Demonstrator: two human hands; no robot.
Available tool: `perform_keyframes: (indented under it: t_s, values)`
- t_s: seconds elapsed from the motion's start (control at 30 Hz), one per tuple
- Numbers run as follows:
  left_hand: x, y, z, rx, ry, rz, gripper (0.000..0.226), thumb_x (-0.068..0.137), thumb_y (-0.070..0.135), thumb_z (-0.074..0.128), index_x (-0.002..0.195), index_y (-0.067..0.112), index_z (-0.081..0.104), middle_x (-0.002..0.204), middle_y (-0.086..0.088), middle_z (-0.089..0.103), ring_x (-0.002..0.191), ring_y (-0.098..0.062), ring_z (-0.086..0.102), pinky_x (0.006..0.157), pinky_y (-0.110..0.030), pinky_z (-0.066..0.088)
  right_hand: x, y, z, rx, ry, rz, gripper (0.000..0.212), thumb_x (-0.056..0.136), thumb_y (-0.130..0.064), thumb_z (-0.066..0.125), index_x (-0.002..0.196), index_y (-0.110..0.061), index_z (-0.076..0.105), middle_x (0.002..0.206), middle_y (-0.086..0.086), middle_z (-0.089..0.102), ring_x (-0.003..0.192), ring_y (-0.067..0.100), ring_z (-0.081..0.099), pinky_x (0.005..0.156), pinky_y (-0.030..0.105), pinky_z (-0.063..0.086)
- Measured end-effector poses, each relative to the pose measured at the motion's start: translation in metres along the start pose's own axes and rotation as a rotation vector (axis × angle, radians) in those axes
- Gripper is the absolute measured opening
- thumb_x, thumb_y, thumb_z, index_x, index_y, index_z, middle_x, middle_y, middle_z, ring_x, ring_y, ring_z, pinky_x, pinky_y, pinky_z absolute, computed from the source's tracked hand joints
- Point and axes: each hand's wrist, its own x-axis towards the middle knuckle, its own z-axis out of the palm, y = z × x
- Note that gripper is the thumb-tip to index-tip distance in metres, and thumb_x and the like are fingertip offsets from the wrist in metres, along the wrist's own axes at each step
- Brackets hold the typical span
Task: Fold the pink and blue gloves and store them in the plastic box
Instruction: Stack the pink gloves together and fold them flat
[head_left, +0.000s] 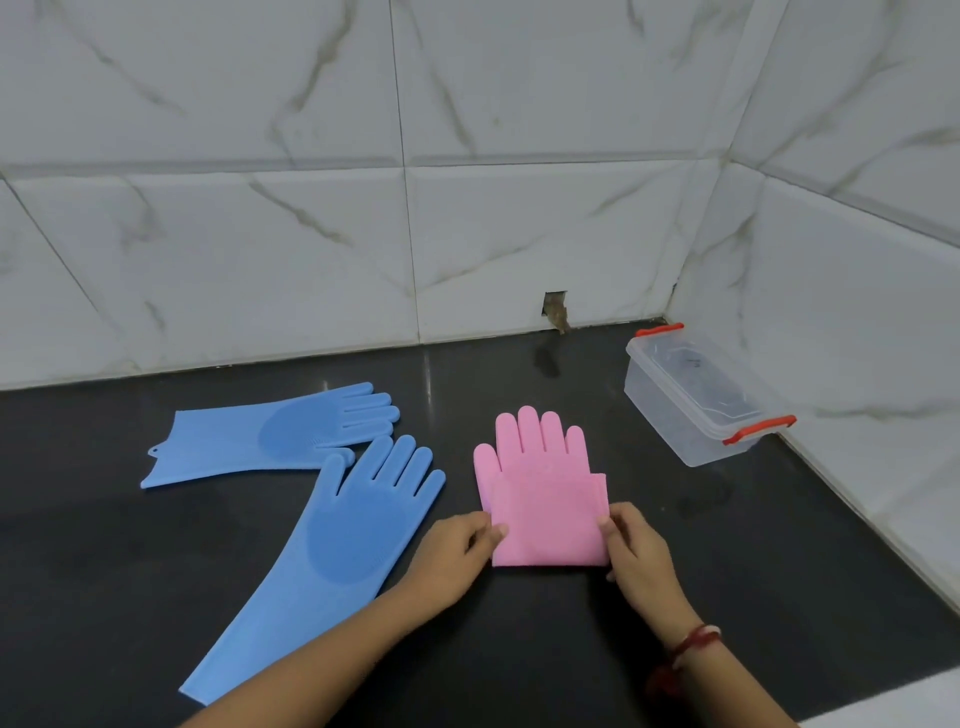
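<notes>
The left hand (457, 551) and right hand (636, 551) each pinch a side edge of the pink glove (545, 499) on the dark desk (727, 571), holding its cuff half doubled up over the palm. It looks like soft, light, slightly grippy rubber that may spring open — so the folded edges are the place to hold it — and its fingers point away toward the wall, long axis running near to far. Two blue gloves (358, 535) lie flat to the left, one pointing right, one angled up-right; the box (696, 410) sits lidded in the far right corner.
</notes>
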Motion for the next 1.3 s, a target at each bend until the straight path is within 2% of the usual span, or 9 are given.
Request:
perform_keyframes:
  t_s: [0.2,0.37,0.43,0.53,0.67,0.83,1.1,1.2,1.3]
  values:
    - [0.008,0.0,0.0,0.038,0.102,-0.164,0.049,0.085,0.061,0.05,0.055,0.022,0.054,0.054,0.003,0.059,0.053,-0.008,0.057,0.058,-0.024,0.05,0.006,0.006,0.003,-0.353,0.115,-0.042,0.052,0.088,-0.026,0.06,0.135,-0.027,0.036,0.131,-0.001,0.041,0.104,0.013,0.054,0.085,0.028,0.05]
    - [0.011,0.001,-0.009,0.265,0.337,0.308,0.015,0.093,0.039,0.046,0.09,0.029,0.056,0.089,0.012,0.06,0.08,-0.002,0.053,0.07,-0.019,0.043,0.012,-0.014,0.002,-0.555,0.16,-0.418,0.037,0.088,-0.022,0.059,0.124,-0.023,0.053,0.136,0.002,0.048,0.122,0.019,0.048,0.099,0.035,0.042]
    - [0.012,0.004,-0.003,0.329,0.193,0.483,0.029,0.095,0.035,0.041,0.118,0.026,0.056,0.119,0.006,0.059,0.109,-0.008,0.052,0.095,-0.027,0.041,0.018,-0.02,0.006,-0.633,0.051,-0.563,0.034,0.092,-0.027,0.052,0.126,-0.023,0.055,0.141,0.004,0.047,0.129,0.022,0.045,0.106,0.039,0.035]
    - [0.018,-0.003,0.005,0.56,-0.165,0.479,0.065,0.093,0.062,0.026,0.148,0.029,0.022,0.156,0.003,0.025,0.144,-0.012,0.017,0.118,-0.037,0.007,0.029,-0.011,0.01,-0.825,-0.254,-0.563,0.046,0.098,-0.043,0.031,0.142,-0.03,0.036,0.156,-0.005,0.023,0.145,0.014,0.016,0.119,0.037,0.008]
    - [0.026,-0.024,-0.002,0.724,-0.334,0.407,0.091,0.08,0.081,0.021,0.15,0.031,-0.01,0.157,0.006,-0.015,0.142,-0.007,-0.017,0.11,-0.035,-0.021,0.037,0.013,0.003,-0.834,-0.446,-0.49,0.068,0.091,-0.062,0.026,0.148,-0.033,0.004,0.156,-0.014,-0.006,0.146,0.009,-0.005,0.118,0.029,-0.004]
    - [0.033,-0.03,-0.014,0.738,-0.281,0.465,0.073,0.091,0.059,0.026,0.152,0.024,0.004,0.16,0.002,0.005,0.146,-0.008,0.003,0.113,-0.03,-0.014,0.039,0.022,-0.01,-0.735,-0.498,-0.501,0.096,0.073,-0.08,0.042,0.146,-0.038,-0.005,0.151,-0.023,-0.011,0.139,-0.004,-0.013,0.114,0.02,-0.009]
    - [0.028,-0.009,-0.015,0.316,-0.044,0.324,0.042,0.098,0.036,0.028,0.113,0.021,0.065,0.115,0.001,0.068,0.113,-0.01,0.055,0.111,-0.025,0.025,0.035,0.013,-0.021,-0.425,-0.339,-0.476,0.04,0.079,-0.021,0.063,0.118,-0.025,0.058,0.131,-0.01,0.054,0.124,0.005,0.046,0.11,0.025,0.035]
    - [0.02,-0.006,-0.02,0.179,-0.014,0.235,0.041,0.097,0.041,0.027,0.063,0.029,0.048,0.064,0.003,0.055,0.066,-0.009,0.05,0.069,-0.025,0.04,0.03,0.011,-0.021,-0.234,-0.313,-0.488,0.025,0.078,-0.016,0.062,0.1,-0.025,0.067,0.106,-0.017,0.065,0.105,0.004,0.058,0.096,0.02,0.044]
    - [0.018,-0.003,-0.025,0.02,-0.041,0.155,0.041,0.102,0.033,0.031,0.062,0.032,0.044,0.059,0.008,0.048,0.057,-0.007,0.047,0.058,-0.024,0.036,0.028,0.008,-0.018,0.01,-0.337,-0.356,0.016,0.086,-0.019,0.064,0.099,-0.029,0.069,0.098,-0.009,0.072,0.097,0.008,0.065,0.083,0.018,0.051]
